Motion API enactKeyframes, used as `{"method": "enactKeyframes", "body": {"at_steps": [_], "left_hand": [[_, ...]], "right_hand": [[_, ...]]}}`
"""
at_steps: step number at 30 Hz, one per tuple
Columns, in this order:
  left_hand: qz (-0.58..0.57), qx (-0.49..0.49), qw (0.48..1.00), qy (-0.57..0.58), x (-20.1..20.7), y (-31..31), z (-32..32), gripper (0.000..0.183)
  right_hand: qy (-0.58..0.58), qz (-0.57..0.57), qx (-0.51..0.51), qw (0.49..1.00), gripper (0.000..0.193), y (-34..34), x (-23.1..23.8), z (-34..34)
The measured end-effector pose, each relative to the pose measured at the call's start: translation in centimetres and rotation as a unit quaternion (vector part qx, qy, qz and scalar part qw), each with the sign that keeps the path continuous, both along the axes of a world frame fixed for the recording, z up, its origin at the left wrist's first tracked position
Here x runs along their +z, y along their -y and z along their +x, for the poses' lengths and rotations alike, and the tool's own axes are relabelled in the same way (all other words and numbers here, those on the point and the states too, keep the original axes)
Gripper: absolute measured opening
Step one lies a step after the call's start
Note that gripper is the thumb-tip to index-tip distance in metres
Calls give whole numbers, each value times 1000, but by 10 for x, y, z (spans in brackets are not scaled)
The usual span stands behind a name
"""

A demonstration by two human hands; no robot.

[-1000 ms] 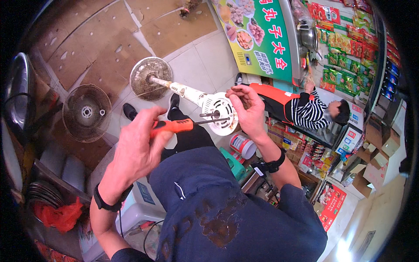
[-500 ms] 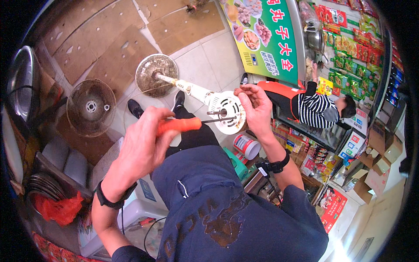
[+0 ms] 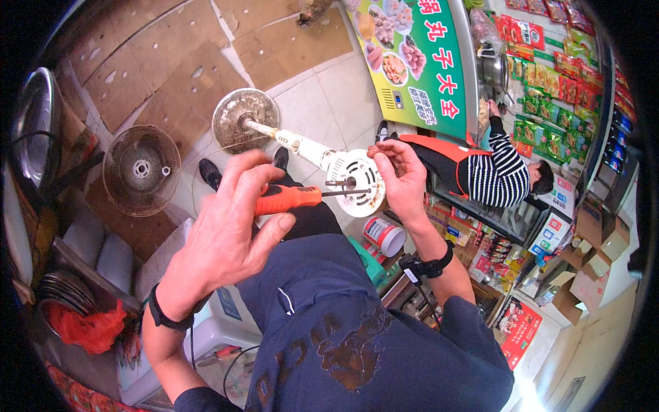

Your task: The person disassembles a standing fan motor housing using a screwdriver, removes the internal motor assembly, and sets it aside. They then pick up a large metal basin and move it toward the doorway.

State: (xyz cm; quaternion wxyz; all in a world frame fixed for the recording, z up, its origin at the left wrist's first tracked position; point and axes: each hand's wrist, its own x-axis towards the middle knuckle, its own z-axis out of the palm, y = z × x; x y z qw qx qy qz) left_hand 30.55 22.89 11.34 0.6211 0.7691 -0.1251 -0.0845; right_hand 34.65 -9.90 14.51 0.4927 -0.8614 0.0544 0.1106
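My left hand [image 3: 230, 223] loosely holds a screwdriver by its orange handle [image 3: 292, 199], with the thumb lifted off and the fingers curled behind. The dark shaft [image 3: 347, 192] reaches across the white motor housing [image 3: 368, 178] of a standing fan, and its tip is at the slotted face near the right side. A metal spindle sticks out from the housing's middle. My right hand [image 3: 405, 177] is at the housing's right rim, fingers curled and thumb bent towards them; what they grip is hidden. The fan's white pole [image 3: 302, 145] runs back to its dirty round base [image 3: 246, 118].
A round wire fan grille [image 3: 142, 170] lies on cardboard at left. A white tub [image 3: 384, 237] stands beyond my waist. To the right, a person in a striped top [image 3: 498, 175] and red apron is at a counter near a green display freezer [image 3: 419, 62]. A plastic stool [image 3: 226, 323] stands lower left.
My left thumb and fingers have loosened and spread on the screwdriver handle, showing more of it. The right hand stays at the housing. The person at right has lowered slightly in view.
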Motion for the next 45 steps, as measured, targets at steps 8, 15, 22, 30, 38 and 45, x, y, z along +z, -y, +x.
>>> {"method": "enactKeyframes", "body": {"at_steps": [8,15,22,30,38,45], "left_hand": [[-16,-55,998,-27,-2,-4,-2,38],[-89,-44,995,-2,-10,1,-8,39],[-38,17,999,23,-10,0,-8,44],[-59,-4,998,-13,-12,1,-17,50],[-6,-69,992,-108,-13,1,-8,44],[-83,-23,996,-2,-12,3,-10,43]], "right_hand": [[1,3,0,1000,20,-1,0,1],[-8,5,-5,1000,19,0,0,0],[-5,5,-9,1000,17,1,-1,0],[-1,4,-5,1000,17,2,0,0],[4,5,2,1000,15,1,1,0],[8,-6,5,1000,16,2,-2,0]]}}
